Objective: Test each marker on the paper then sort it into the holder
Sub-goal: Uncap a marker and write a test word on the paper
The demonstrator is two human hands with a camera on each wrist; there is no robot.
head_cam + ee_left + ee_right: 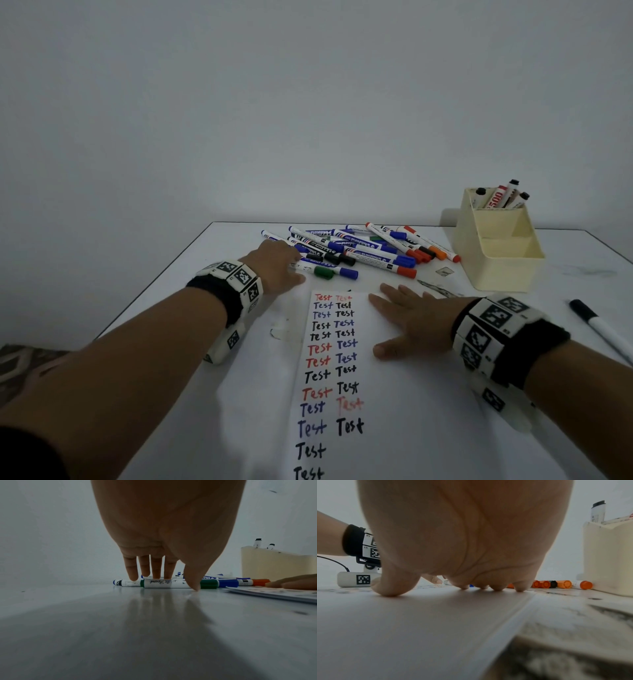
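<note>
A white sheet of paper (342,397) covered in rows of "Test" in red, blue and black lies on the white table. My right hand (383,323) rests flat on its upper right part, fingers spread and pressing it down (443,590). A pile of loose markers (363,246) lies beyond the paper. My left hand (298,267) reaches to the pile's near edge. Its straight fingers touch the top of a green-capped marker (164,584) and the thumb tip stands on the table in front of it. The cream holder (503,260) stands at the back right, with a few markers (500,197) in its rear compartment.
A black-capped marker (596,325) lies alone at the right edge of the table. Ink smudges (442,289) mark the tabletop between the paper and the holder. The holder's two front compartments hold nothing. A plain wall rises behind the table.
</note>
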